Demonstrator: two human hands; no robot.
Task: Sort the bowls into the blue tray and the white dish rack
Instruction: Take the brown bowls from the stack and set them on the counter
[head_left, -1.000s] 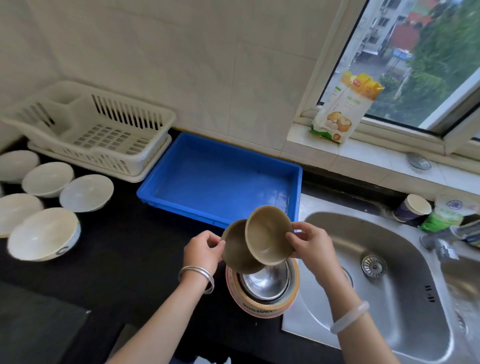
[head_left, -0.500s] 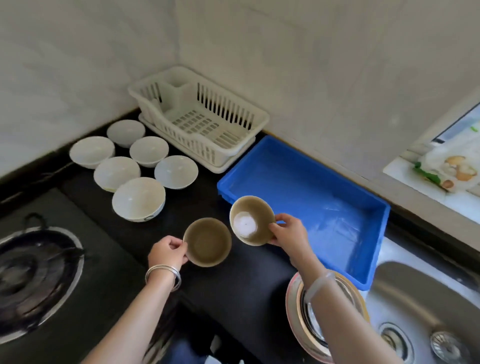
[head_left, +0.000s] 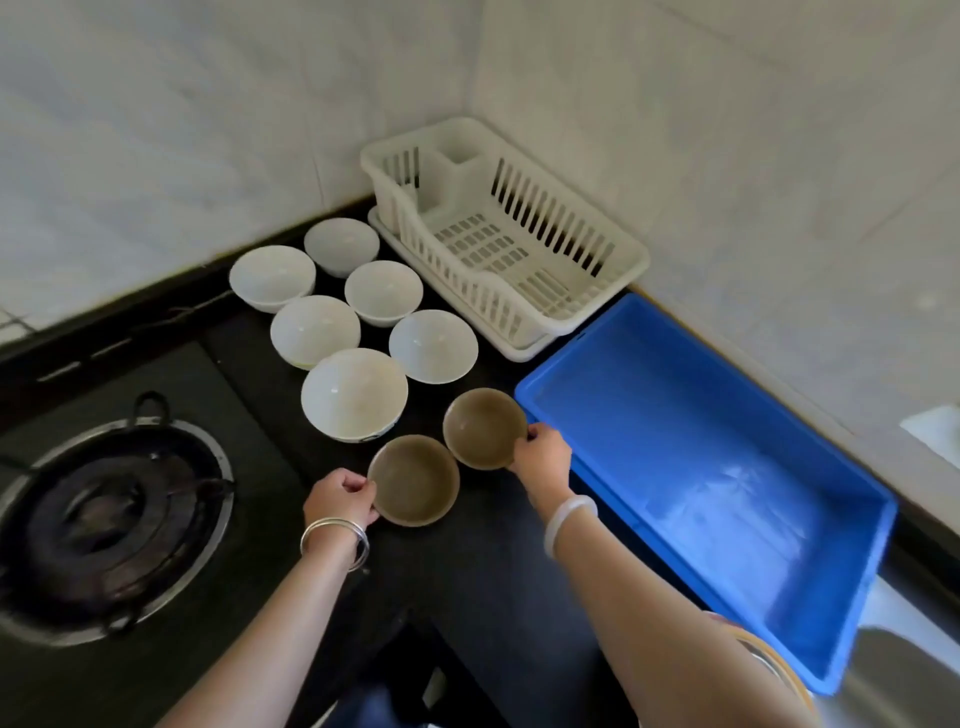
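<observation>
My left hand grips the left rim of a brown bowl low over the black counter. A second brown bowl is held at its right rim by my right hand, just left of the blue tray. Both brown bowls face up and look empty. Behind them several white bowls stand in a cluster. The white dish rack sits in the corner, with nothing in it. The blue tray holds nothing.
A gas burner lies at the left of the counter. Tiled walls close the back and left. At the bottom right, the edge of a larger patterned bowl and the steel sink show beside the tray.
Both hands carried the brown bowls from above the stack by the sink leftward and lowered them toward the counter next to the white bowls. The view swung left.
</observation>
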